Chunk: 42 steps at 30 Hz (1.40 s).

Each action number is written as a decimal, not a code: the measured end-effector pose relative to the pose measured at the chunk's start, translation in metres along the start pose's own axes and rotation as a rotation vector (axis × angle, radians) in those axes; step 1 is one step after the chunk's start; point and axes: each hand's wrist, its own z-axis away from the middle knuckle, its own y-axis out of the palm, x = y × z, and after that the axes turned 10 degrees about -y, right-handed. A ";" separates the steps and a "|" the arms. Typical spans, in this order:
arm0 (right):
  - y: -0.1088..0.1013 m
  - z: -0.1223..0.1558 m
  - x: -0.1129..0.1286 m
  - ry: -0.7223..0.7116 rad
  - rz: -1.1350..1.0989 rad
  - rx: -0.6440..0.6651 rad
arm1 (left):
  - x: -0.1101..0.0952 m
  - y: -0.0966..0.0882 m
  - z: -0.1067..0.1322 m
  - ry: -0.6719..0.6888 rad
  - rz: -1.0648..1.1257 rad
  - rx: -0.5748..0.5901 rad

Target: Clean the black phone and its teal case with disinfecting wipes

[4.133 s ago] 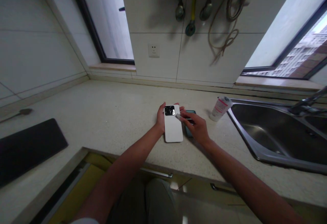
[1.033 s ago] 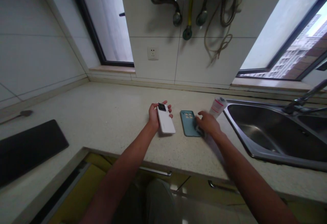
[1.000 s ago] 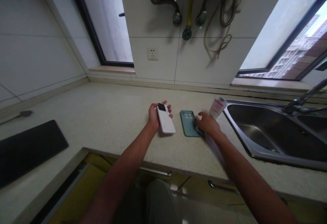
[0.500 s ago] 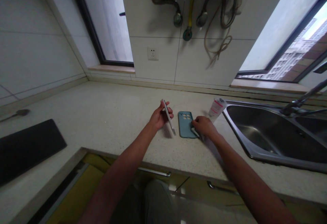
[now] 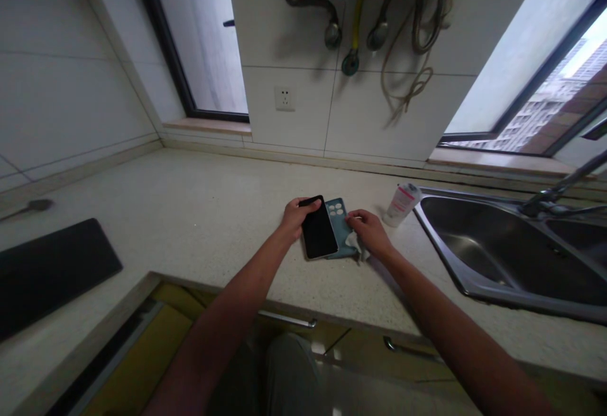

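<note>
My left hand (image 5: 294, 217) is closed around a black-screened smartphone (image 5: 319, 232), thumb across its upper part and screen facing up. A blue-green phone case (image 5: 338, 226) with camera cutouts lies partly under the phone, tilted slightly. At the case's right edge, the fingertips of my right hand (image 5: 367, 226) pinch its rim. A crumpled whitish tissue (image 5: 356, 244) hangs below that hand, over the case's lower right part. How the tissue is gripped is partly hidden.
Right of my right hand, a white-and-pink tube (image 5: 401, 205) leans upright near the steel sink (image 5: 474, 239). A dark flat panel (image 5: 57, 270) lies at left, with a brush-like tool (image 5: 35, 206) behind it. The pale countertop (image 5: 213, 214) ends at drawers below.
The phone has turned from edge-on to screen-up and come right, over the case. The case has tilted and shifted slightly left, with my right hand on its edge. More tissue shows.
</note>
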 end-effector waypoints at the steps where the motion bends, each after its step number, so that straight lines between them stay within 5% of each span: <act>1: 0.001 0.001 0.001 -0.005 -0.043 -0.003 | 0.000 0.000 0.001 0.019 -0.024 -0.031; 9: 0.012 0.012 0.011 -0.026 -0.187 0.116 | -0.001 0.002 0.007 0.109 -0.140 -0.115; 23: 0.026 0.020 0.008 -0.050 -0.266 0.178 | 0.003 0.009 0.010 0.165 -0.212 -0.155; 34: 0.031 0.023 0.011 -0.030 -0.319 0.214 | 0.005 0.013 0.016 0.338 -0.365 -0.225; 42: 0.034 0.024 0.016 0.048 -0.400 0.177 | 0.006 0.016 0.009 0.235 -0.103 -0.124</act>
